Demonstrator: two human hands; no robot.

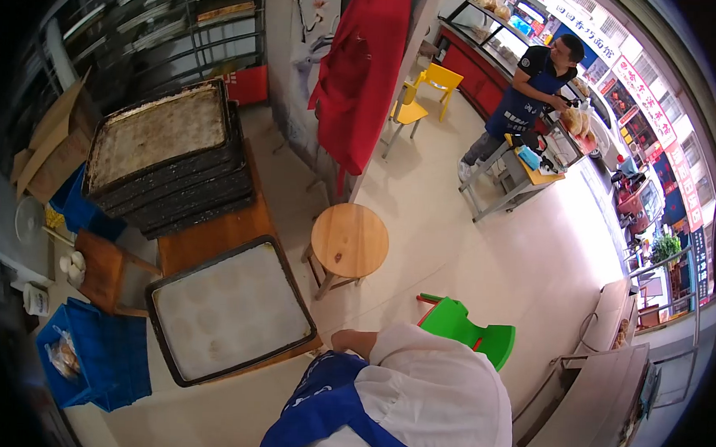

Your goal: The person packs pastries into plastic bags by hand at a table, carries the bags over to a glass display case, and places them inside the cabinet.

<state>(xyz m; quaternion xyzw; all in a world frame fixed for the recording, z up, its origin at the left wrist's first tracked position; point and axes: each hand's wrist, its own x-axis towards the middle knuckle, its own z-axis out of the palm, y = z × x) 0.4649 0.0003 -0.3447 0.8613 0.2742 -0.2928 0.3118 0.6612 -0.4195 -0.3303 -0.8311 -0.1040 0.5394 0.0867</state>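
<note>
My left hand is out of the picture. On my right side, a bare forearm shows between a white sleeve and a blue apron; the fingers of my right hand are hidden, so I cannot make out any grip. Nearest to that arm is the corner of a black-rimmed baking tray with a pale, faintly round-marked lining. It lies on a brown wooden table. Behind it rises a stack of dark baking trays, the top one stained brown.
A round wooden stool and a green chair stand ahead. Blue crates and a cardboard box sit left. Past a red cloth, a person holds bagged goods beside a small table.
</note>
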